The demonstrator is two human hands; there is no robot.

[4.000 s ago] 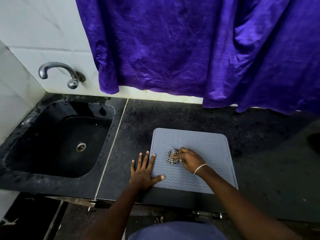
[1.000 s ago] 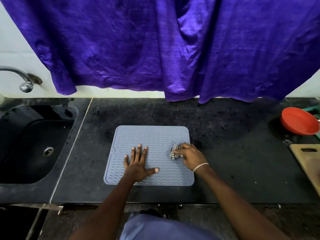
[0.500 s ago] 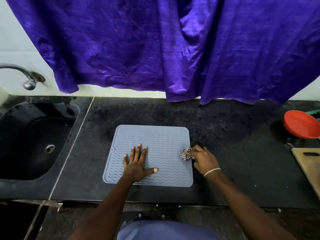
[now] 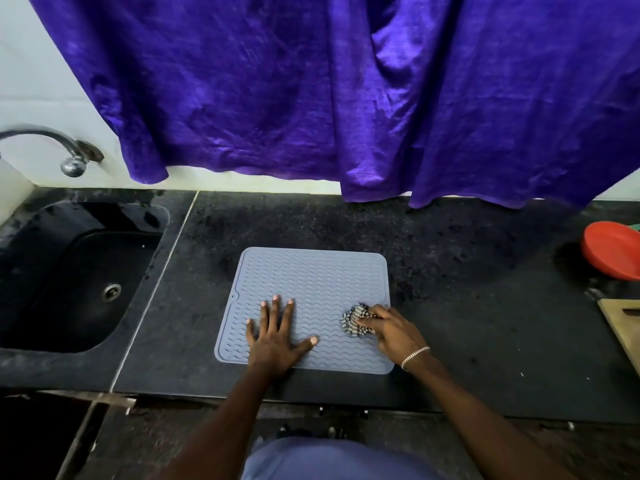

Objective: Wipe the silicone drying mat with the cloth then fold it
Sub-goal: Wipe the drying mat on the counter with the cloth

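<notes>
Right hand (image 4: 393, 332) gripping cloth (image 4: 354, 321) on mat (image 4: 313, 282) (left hand (image 4: 275, 336) flat)

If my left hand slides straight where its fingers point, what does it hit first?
Probably the raised far rim of the mat, then bare counter, and finally the purple curtain.

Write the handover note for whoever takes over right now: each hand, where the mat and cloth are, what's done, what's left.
Silicone drying mat: flat and unfolded on the dark counter, right of the sink.
Left hand: open, pressed flat on the mat's near-left part.
Right hand: grip closed round the bunched checked cloth, on the mat near its right edge.
Done: wiping under way; how much is covered cannot be told.
Left: finish the wipe, then fold the mat.
</notes>
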